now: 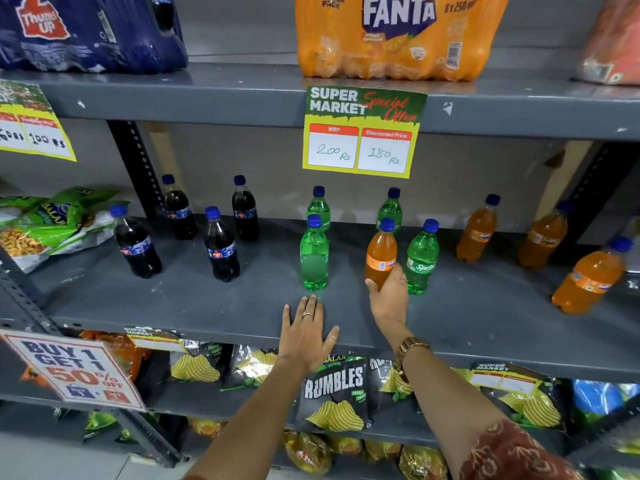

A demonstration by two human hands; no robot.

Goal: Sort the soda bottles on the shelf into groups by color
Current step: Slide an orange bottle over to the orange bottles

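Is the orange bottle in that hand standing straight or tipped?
Roughly upright, leaning slightly. The orange bottle has its blue cap on top; the right hand grips its base among the green bottles.

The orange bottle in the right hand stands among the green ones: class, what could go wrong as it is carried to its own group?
1. The orange bottle stands tight against a green Sprite bottle; pulling it out sideways may topple that one.
2. The right hand grips only its base, so the tall bottle might tip.
3. The other orange bottles lie beyond the Sprite bottle; a low carry could clip its cap.
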